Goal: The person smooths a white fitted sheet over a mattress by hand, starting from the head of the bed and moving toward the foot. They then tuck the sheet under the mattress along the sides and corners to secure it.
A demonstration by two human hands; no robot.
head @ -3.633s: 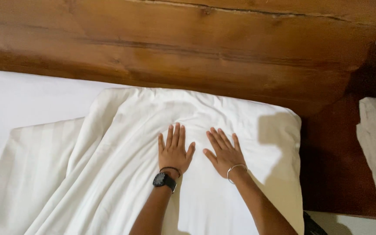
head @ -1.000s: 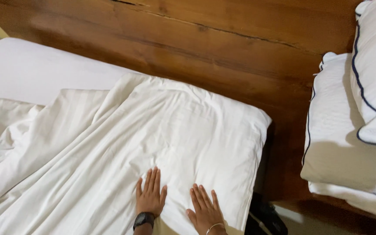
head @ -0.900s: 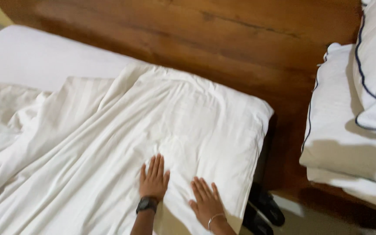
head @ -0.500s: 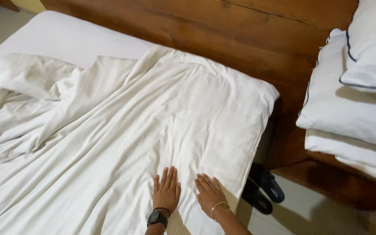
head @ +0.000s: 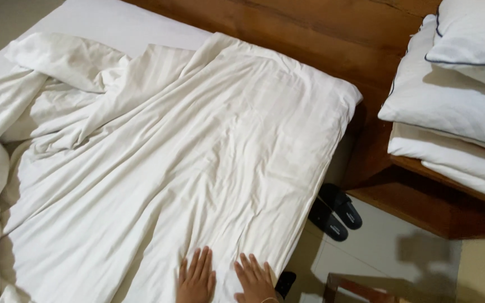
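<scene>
While both palms are pressing flat, I am resting my left hand (head: 196,278) and my right hand (head: 255,279) side by side, fingers spread wide and gripping nothing, on the near edge of the white striped duvet (head: 197,163) at 6 o'clock. It is lying across the mattress (head: 102,17), running toward 12 o'clock. Black slippers (head: 335,211) are sitting on the floor at 3 o'clock of my hands; stacked pillows (head: 456,95) are lying at 2 o'clock.

The left hand (head: 196,278) and right hand (head: 256,278) are laid flat on the white duvet (head: 197,146), near its right edge.
</scene>
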